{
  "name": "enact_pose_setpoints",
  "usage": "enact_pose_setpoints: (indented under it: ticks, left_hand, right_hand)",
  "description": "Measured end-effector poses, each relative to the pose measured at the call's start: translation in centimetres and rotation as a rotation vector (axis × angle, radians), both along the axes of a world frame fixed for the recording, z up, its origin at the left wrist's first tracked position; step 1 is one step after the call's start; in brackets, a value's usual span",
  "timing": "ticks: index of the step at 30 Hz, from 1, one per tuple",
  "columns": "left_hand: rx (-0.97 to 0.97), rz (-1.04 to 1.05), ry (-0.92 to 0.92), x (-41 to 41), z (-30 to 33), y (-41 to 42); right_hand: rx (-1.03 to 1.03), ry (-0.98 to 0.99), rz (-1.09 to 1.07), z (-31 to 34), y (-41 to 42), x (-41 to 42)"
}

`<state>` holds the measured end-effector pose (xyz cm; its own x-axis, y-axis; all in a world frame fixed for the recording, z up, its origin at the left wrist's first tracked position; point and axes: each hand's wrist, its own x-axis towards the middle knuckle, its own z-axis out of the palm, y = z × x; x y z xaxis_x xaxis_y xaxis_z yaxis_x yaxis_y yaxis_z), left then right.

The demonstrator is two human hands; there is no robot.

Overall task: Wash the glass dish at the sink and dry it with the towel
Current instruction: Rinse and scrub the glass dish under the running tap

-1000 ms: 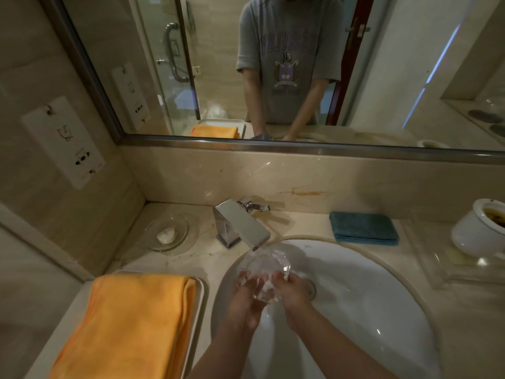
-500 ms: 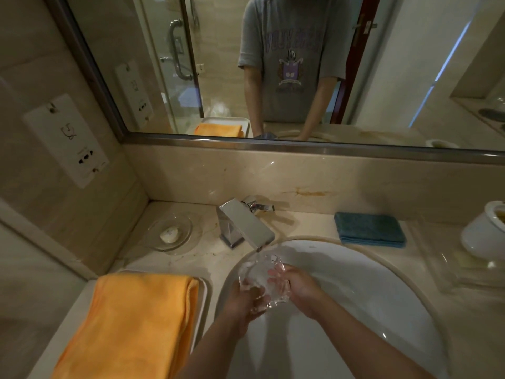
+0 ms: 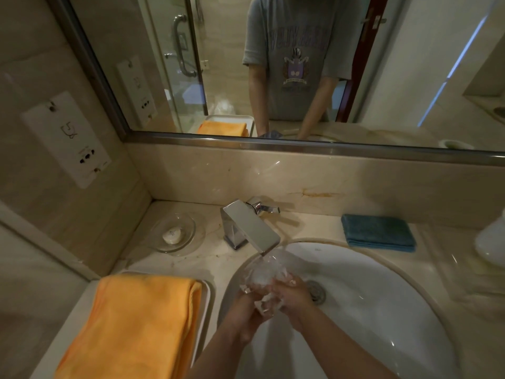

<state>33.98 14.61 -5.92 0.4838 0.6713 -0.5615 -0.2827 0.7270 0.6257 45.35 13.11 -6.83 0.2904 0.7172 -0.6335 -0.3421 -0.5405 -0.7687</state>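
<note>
A clear glass dish (image 3: 259, 277) is held over the white sink basin (image 3: 382, 310), right under the spout of the chrome tap (image 3: 250, 228). My left hand (image 3: 246, 315) grips it from below on the left. My right hand (image 3: 293, 295) holds its right side, fingers pressed on the glass. Whether water runs I cannot tell clearly, though the glass looks wet and blurred. An orange towel (image 3: 131, 326) lies folded on a white tray (image 3: 207, 296) left of the basin.
A second glass dish (image 3: 175, 235) with a small soap sits at the back left. A folded blue cloth (image 3: 378, 232) lies behind the basin at right, a white ceramic pot (image 3: 492, 242) at the right edge. The drain (image 3: 317, 291) lies beside my right hand. A mirror hangs above.
Both hands have shifted the dish a little back under the spout, and my right hand has moved its grip over the glass. The camera has tilted slightly.
</note>
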Motion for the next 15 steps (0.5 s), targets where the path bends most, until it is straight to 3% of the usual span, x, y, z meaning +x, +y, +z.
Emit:
enact_pose_setpoints:
  ticks: [5,9,15]
  left_hand:
    - [-0.094,0.022,-0.047,-0.1,0.4,-0.3]
    - [-0.07,-0.006,-0.037,-0.4,0.5,-0.3]
    - [-0.229,0.076,-0.168,-0.8,-0.2,-0.4]
  right_hand:
    - [-0.003,0.328,-0.142,-0.9,-0.5,-1.4]
    - [0.05,0.412,-0.163,-0.7,-0.7,-1.6]
    - [0.091,0.472,-0.183,-0.4,-0.4,-1.3]
